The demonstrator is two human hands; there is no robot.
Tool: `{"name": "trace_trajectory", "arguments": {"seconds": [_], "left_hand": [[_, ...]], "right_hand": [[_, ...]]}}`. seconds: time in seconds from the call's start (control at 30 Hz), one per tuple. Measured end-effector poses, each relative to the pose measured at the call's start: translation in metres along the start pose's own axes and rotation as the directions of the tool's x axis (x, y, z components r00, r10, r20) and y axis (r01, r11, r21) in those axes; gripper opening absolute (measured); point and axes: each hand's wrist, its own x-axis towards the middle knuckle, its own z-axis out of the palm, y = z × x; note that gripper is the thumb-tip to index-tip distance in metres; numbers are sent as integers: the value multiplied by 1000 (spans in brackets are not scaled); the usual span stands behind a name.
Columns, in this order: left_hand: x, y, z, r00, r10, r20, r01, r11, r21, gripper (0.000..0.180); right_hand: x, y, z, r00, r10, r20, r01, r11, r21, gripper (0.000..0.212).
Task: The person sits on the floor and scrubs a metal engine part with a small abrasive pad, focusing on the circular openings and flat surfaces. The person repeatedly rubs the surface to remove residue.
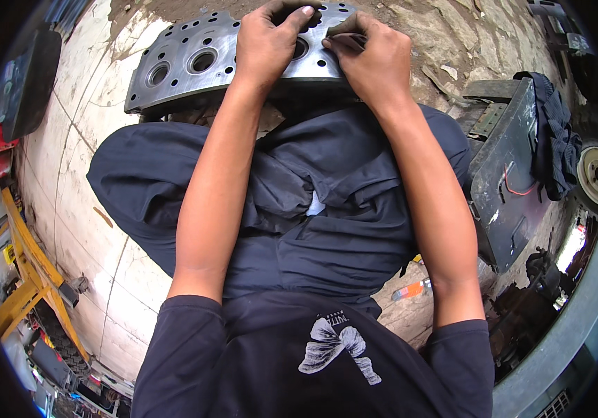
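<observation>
A machined metal cylinder head (182, 64), with round valve seats and several small holes, lies in front of my crossed legs. My left hand (268, 43) is over its middle, fingers curled and thumb stretched toward them at the upper edge of the view. What these fingers hold, if anything, I cannot make out. To the right, my right hand (375, 59) is closed above the right part of the same face, thumb against bent fingers. Something dark shows at its fingertips, too small to name. One valve seat is partly visible between the hands.
A dark metal box (511, 177) with a dark cloth (553, 132) over it stands at the right, near a wheel (595, 173). An orange-and-grey tube (410, 290) lies by my right elbow. A yellow metal frame (31, 279) stands on the tiled floor (80, 188) at the left.
</observation>
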Motion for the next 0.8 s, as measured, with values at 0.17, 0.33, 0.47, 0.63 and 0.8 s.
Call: {"name": "trace_trajectory", "arguments": {"seconds": [0.17,0.33,0.47,0.63,0.8], "left_hand": [[2,-4,-4,1000,28,5,-28,999,-16,22],[1,-2,-3,1000,14,-11,-14,1000,-19,23],[-10,4,4,982,186,41,-180,833,524,39],[-25,-2,4,969,172,179,-238,433,870,62],[-16,-2,9,973,111,204,-231,363,903,70]], "right_hand": [[14,0,-4,996,89,-6,-89,995,-45,18],[16,-4,-29,924,381,10,-377,911,168,18],[19,13,-27,911,400,-96,-347,873,341,18],[26,23,-40,906,394,-153,-306,862,404,20],[28,13,-37,899,422,-116,-328,826,458,20]]}}
